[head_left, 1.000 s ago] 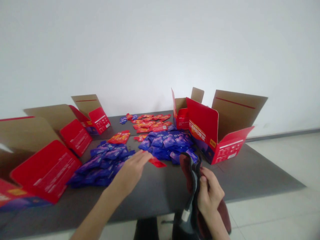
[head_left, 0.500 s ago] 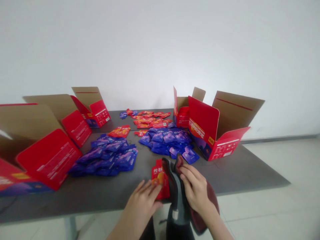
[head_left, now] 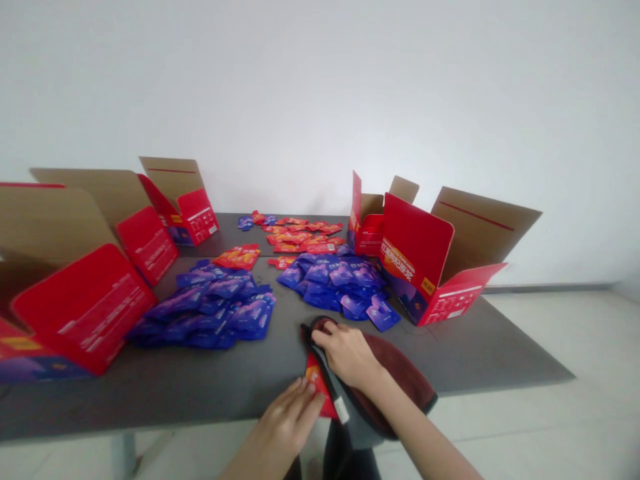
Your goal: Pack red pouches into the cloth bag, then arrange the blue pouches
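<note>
My right hand (head_left: 347,352) is closed on the upper end of a dark grey cloth piece (head_left: 403,380) with a maroon inner face, dark edging and a small white tag. Its exact kind is unclear. The cloth lies over the table's front edge and covers the right part of a red packet (head_left: 316,379). Fingers bent and close together, my left hand (head_left: 293,413) grips the packet's lower left side; the thumb is hard to see. Beyond the hands lie a left heap of blue pouches (head_left: 215,310) and a right heap of blue pouches (head_left: 335,277).
Several open red cartons stand at the left, among them a near carton (head_left: 85,307) and a far carton (head_left: 193,217). Another open carton (head_left: 417,260) stands at the right. Red pouches (head_left: 305,237) lie farther back on the grey table (head_left: 200,387), before a white wall (head_left: 320,100).
My right hand has moved left and slightly up, bringing the cloth from upright folds down over the red packet. The packet sits slightly nearer me. My left hand's fingers have drawn together.
</note>
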Tool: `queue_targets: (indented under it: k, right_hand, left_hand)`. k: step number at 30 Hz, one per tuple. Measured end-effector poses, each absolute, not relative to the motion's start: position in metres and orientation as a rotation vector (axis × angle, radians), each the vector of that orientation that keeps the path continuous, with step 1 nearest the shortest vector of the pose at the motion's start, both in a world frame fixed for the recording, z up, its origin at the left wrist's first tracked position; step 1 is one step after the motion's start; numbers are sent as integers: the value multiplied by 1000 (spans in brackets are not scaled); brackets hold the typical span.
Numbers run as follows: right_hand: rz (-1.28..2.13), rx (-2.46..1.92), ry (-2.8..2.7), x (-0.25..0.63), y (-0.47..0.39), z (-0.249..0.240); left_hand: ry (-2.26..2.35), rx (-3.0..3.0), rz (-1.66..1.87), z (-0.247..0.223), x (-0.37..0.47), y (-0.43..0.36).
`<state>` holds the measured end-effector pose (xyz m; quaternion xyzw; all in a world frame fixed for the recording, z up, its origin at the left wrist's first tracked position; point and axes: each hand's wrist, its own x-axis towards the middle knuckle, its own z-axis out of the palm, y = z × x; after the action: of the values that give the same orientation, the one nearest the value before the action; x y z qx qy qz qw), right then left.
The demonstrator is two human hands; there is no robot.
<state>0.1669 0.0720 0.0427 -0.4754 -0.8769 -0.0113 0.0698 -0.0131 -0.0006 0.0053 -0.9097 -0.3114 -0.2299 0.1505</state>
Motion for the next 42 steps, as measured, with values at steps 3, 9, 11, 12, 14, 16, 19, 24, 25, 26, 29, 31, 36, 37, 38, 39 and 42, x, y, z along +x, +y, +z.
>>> queue_targets:
  k: [3,9,11,12,14,16,19,24,25,26,29,31,36,37,38,39,42]
  right_hand:
    - [-82,-1472,-2620,166,67,54]
    - [69,-1197,-2759,166,25,56]
    - [84,-1200,-2802,167,27,51]
    - [83,-1199,-2817,167,31,49]
    - [67,-1212,-2829,166,48,46]
    - [36,-1284,-2812,165,69,44]
    - [-13,-1444,-2744,163,92,47]
    - [-29,-1389,-2589,166,68,65]
    - [-17,-1330,-2592,167,58,67]
    - [2,-1272,-2620,168,47,67]
    - [68,-1179,-2759,170,32,60]
    - [79,-1181,-2805,170,38,52]
    - [-11,-1350,-2787,167,87,43]
    - [-35,-1402,-2770,166,95,44]
    - [-54,-1439,-2753,165,100,46]
    - [-68,-1454,-2735,165,102,49]
    - [-80,-1383,-2664,168,86,59]
  left_hand:
    - [-970,-2624,-649,4,-6,-3]
    - [-1093,-2702,-554,-6,-2,-7]
    - [-1021,-2671,-603,-5,-2,-6]
    - [-985,-2649,-626,-4,-3,-5]
    - [-916,-2606,-658,-1,-4,-4]
    - [-853,-2595,-658,3,-5,-2]
    - [-872,-2633,-630,6,-4,-1]
    - [-1065,-2748,-539,3,2,-3]
    - [-1104,-2774,-508,3,4,-4]
    - [-1146,-2798,-468,4,5,-4]
    - [-1202,-2835,-399,7,8,-5]
    - [-1132,-2822,-441,9,8,-4]
    - [-931,-2739,-528,8,6,-2]
    - [-945,-2740,-521,7,7,-2]
    - [-980,-2746,-510,7,8,-2]
    - [-1028,-2760,-491,7,10,-2]
    - [-1186,-2831,-422,9,17,-2]
